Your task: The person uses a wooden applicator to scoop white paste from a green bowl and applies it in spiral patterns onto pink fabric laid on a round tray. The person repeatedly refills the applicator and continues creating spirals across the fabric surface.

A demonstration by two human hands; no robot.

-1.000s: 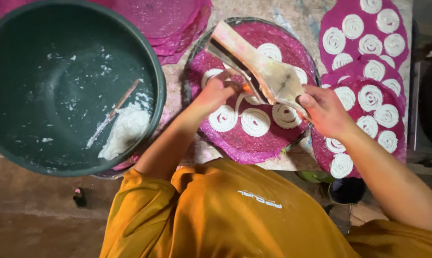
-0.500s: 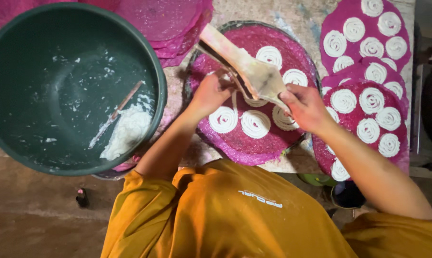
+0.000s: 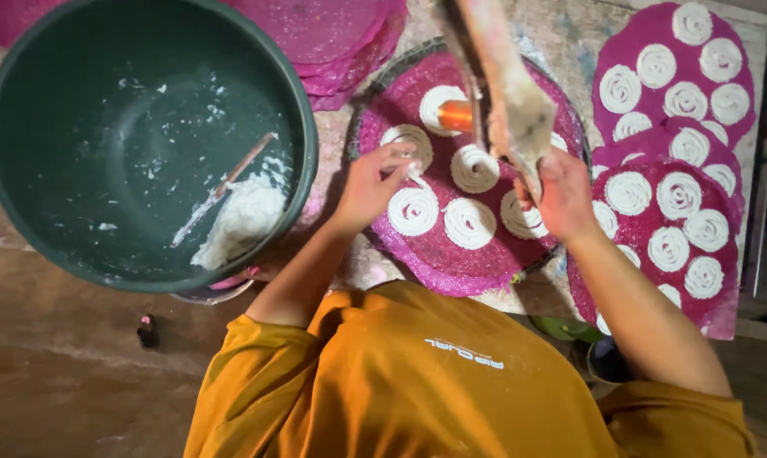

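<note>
The single head-worn camera looks almost straight down from above the person's own orange-shirted shoulders (image 3: 417, 373), which fill the bottom of the frame, so the view faces forward and down onto the work surface. It sits close: the left hand (image 3: 373, 182) and right hand (image 3: 562, 193) land near the middle, with the round pink mat (image 3: 451, 254) directly beneath them and the dough-smeared piping bag (image 3: 506, 80) rising from the right hand's grip toward the lens. The large dark green basin (image 3: 78, 127) lies off beyond the left hand, and no second view overlaps this one.
</note>
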